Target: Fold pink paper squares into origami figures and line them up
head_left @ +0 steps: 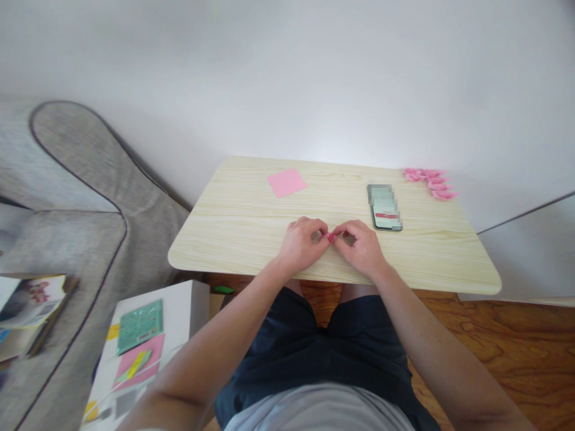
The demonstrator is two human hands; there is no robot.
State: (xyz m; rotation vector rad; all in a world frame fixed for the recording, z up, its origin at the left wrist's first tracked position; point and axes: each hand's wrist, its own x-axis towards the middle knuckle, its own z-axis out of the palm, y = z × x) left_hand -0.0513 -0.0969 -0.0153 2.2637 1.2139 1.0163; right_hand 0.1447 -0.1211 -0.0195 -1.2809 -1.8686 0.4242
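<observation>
Near the front edge of the light wood-grain table, a small folded piece of pink paper is pinched between both hands. My left hand grips its left end with thumb and forefinger. On the other end, my right hand closes in the same kind of pinch. Fingers cover most of the paper, so its folded shape is hard to make out. Behind my left hand a flat pink paper sheet lies on the tabletop. A phone with a lit screen rests just beyond my right hand.
Several folded pink paper pieces sit in a cluster at the table's back right corner. To the lower left, a white box carries a green packet and more pink paper. A grey sofa stands at left.
</observation>
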